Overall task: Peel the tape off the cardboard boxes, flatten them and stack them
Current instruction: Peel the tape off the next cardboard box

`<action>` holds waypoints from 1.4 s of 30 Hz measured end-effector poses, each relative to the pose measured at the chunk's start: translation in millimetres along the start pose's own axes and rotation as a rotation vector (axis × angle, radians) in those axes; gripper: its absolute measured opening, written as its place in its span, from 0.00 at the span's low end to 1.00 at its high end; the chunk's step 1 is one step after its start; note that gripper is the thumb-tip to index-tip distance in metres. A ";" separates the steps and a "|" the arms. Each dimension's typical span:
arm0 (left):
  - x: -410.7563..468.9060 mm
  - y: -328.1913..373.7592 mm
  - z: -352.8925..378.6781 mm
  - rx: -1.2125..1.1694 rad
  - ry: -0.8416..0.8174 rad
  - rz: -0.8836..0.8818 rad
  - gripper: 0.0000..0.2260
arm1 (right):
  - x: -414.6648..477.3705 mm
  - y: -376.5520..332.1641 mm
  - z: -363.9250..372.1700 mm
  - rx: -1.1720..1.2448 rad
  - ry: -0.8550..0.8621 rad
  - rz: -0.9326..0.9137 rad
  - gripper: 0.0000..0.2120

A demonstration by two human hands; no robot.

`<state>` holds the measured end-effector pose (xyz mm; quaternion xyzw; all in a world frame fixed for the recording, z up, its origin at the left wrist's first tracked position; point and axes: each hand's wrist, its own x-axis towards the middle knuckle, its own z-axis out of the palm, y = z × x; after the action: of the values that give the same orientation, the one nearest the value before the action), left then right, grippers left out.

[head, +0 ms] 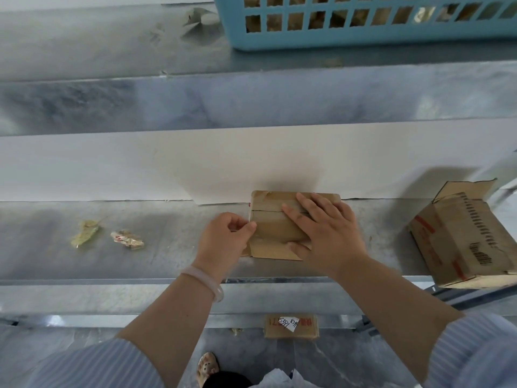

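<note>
Box (275,233): right hand (327,233) on top, fingers spread.
Left hand (223,242): pinching edge tape (251,215).
Risk: we yank, tape snaps.

The metal bench (173,247) in front of me carries a small cardboard box (275,233) near its middle. A larger opened carton (461,236) sits at its front edge on my right. Well to my left lie a yellowish tape wad (84,233) and, just beside it, a red-marked tape wad (127,239).
</note>
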<state>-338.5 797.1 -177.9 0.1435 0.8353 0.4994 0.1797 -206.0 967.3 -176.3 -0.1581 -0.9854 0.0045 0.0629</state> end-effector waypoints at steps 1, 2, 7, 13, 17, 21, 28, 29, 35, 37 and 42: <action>-0.9 0.2 -0.4 -0.012 -0.007 0.001 0.05 | -0.2 0.5 -0.7 0.019 -0.003 -0.002 0.34; -1.6 0.3 0.0 -0.016 -0.017 0.006 0.04 | -0.7 1.9 -1.3 0.064 -0.001 -0.005 0.33; -3.1 1.8 3.4 0.088 -0.153 0.177 0.22 | -10.6 19.1 -2.0 0.660 0.159 0.187 0.23; -3.4 14.5 7.3 0.694 -0.132 0.706 0.23 | -32.9 28.3 -0.3 1.098 -0.026 0.547 0.31; 5.1 42.2 23.9 0.804 -0.144 0.684 0.19 | -35.0 34.2 -2.9 1.346 -0.111 0.553 0.30; 7.1 50.9 47.3 0.967 -0.146 0.645 0.27 | -46.9 43.9 -6.3 1.419 -0.153 0.524 0.32; 3.0 40.6 55.1 0.998 -0.121 0.707 0.29 | -65.5 27.7 3.6 1.233 0.137 0.765 0.11; 2.1 41.4 55.0 0.990 -0.116 0.706 0.30 | -66.4 24.7 4.9 1.221 0.168 0.803 0.09; -2.6 45.7 55.3 0.967 -0.102 0.711 0.32 | -69.2 19.6 6.3 1.159 0.242 0.846 0.06; -3.3 45.8 55.5 0.968 -0.095 0.708 0.31 | -69.4 17.4 6.6 1.177 0.271 0.858 0.05; -3.4 45.4 55.4 0.974 -0.092 0.708 0.31 | -67.9 17.0 6.9 1.094 0.268 0.865 0.03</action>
<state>-308.2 859.9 -161.4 0.5001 0.8607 0.0822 -0.0479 -137.7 962.3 -192.0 -0.4802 -0.6743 0.5039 0.2466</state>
